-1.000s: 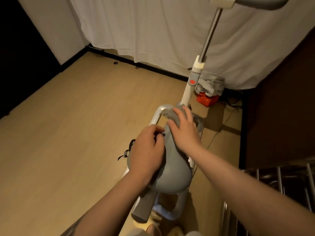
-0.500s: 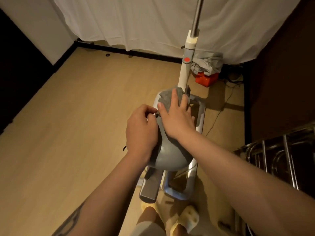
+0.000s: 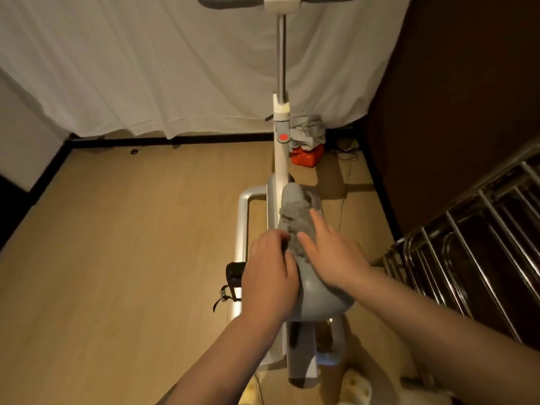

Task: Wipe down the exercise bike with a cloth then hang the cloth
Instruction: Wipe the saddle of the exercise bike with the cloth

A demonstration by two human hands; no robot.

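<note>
A white exercise bike (image 3: 281,159) with a grey saddle (image 3: 318,299) stands below me. A grey cloth (image 3: 295,220) lies bunched on the saddle's nose. My right hand (image 3: 333,255) lies flat on the cloth with straight fingers, pressing it onto the saddle. My left hand (image 3: 270,276) curls round the saddle's left edge, its fingertips at the cloth's near edge. The handlebar (image 3: 280,0) shows at the top edge.
A metal drying rack (image 3: 479,247) stands close on the right. A red box with grey fabric on it (image 3: 306,144) sits by the white curtain (image 3: 175,68). A black pedal with strap (image 3: 232,276) sticks out left. Wooden floor lies open to the left.
The camera tilted up, bringing the handlebar into view. My right hand slid back along the saddle towards me with the cloth, leaving the saddle's nose partly bare. My left hand stayed at the saddle's side.
</note>
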